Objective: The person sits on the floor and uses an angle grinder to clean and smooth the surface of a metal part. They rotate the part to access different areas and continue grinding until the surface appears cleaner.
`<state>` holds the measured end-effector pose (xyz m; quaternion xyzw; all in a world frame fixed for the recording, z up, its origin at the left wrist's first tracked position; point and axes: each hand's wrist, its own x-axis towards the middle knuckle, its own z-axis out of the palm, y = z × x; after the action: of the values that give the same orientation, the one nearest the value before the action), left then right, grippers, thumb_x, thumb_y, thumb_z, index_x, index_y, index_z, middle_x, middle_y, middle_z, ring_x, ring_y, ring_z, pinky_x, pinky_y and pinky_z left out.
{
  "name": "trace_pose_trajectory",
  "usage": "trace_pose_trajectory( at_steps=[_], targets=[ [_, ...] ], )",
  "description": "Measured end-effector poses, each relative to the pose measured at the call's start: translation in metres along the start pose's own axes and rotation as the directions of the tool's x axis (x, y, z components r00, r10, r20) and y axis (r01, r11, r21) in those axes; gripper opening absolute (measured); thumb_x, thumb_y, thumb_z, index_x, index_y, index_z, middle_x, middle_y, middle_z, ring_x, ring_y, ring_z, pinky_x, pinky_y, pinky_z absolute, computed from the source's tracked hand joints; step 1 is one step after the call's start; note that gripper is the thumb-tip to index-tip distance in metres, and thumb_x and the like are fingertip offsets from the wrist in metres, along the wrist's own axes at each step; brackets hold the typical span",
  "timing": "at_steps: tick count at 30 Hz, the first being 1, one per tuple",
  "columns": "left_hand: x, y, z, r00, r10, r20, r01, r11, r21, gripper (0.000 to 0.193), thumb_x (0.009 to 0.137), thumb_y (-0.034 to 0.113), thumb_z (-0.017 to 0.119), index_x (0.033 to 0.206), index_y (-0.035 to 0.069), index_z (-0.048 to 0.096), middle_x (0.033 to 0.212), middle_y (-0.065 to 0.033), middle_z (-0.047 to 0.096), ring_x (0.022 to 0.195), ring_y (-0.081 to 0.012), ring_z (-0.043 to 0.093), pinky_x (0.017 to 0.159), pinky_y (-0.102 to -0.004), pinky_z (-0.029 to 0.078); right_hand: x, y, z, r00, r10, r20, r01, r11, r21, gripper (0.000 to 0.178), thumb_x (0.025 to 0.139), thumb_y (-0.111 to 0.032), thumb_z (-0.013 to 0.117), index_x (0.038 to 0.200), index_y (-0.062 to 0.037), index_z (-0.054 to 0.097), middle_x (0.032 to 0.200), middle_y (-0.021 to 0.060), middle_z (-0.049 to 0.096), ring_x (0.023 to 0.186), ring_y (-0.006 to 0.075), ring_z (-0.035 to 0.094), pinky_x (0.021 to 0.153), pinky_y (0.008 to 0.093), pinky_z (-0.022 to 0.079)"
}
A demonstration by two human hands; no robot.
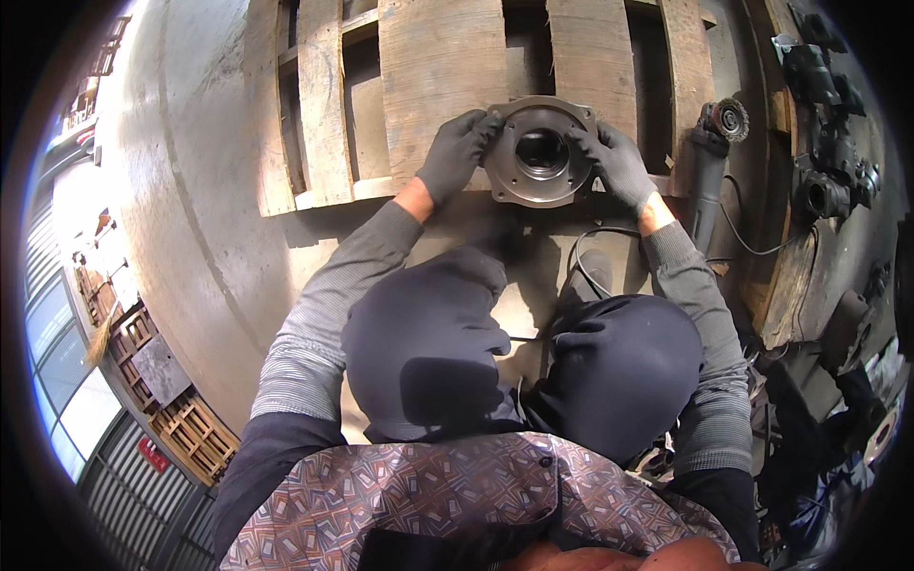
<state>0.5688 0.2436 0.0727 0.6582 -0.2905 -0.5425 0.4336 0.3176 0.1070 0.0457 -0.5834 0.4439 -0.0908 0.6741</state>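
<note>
A squarish metal flange (519,186) with a round bore through its middle and several small bolt holes is in front of me, at the near edge of a wooden pallet (443,71). My left hand (459,157), in a dark grey glove, grips its left rim. On the opposite rim, my right hand (617,167), gloved alike, has its fingers curled over the edge. Whether the flange rests on the pallet or is lifted slightly, I cannot tell. The undersides of both hands' grips are hidden.
An angle grinder (706,176) with a wire wheel stands right of the flange, its cable (762,249) trailing over the floor. Dark metal castings (824,195) lie on another pallet (788,276) at the far right. Stacked pallets (195,438) and a broom (98,341) are at the left.
</note>
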Motion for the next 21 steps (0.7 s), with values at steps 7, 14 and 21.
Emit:
trace_pose_trajectory(
  at_steps=[7,14,21],
  targets=[
    [0.019,-0.039,0.002,0.998,-0.002,-0.056,0.001,1.000,-0.020,0.041,0.113,0.040,0.059,0.114,0.000,0.071,0.093,0.0048,0.064,0.086,-0.0051,0.053,0.075,-0.0238,0.048,0.018,0.024,0.012,1.000,0.012,-0.019,-0.011,0.997,0.071,0.043,0.105,-0.035,0.071,0.119,0.0049,0.069,0.100,0.0071,0.074,0.088,0.0110,0.064,0.080,0.0293,0.053],
    [-0.002,-0.017,0.012,0.999,-0.033,-0.030,0.031,0.998,-0.052,0.033,0.113,0.031,0.060,0.114,0.000,0.071,0.094,0.0070,0.063,0.087,-0.0033,0.052,0.077,-0.0220,0.047,-0.007,0.013,0.004,0.998,0.061,0.024,-0.065,0.962,0.265,0.033,0.108,-0.026,0.067,0.127,0.0006,0.067,0.104,0.0000,0.070,0.091,0.0067,0.061,0.080,0.0246,0.050],
    [-0.026,0.016,0.006,0.946,0.306,0.104,-0.323,0.904,0.281,0.023,0.103,0.024,0.071,0.106,0.001,0.071,0.092,-0.0128,0.070,0.079,-0.0257,0.068,0.071,-0.0338,0.055,-0.060,0.007,0.004,0.994,0.108,0.032,-0.112,0.945,0.308,0.034,0.109,-0.019,0.064,0.136,0.0010,0.065,0.090,-0.0095,0.054,0.078,0.0015,0.043,0.070,0.0186,0.037]
  ],
)
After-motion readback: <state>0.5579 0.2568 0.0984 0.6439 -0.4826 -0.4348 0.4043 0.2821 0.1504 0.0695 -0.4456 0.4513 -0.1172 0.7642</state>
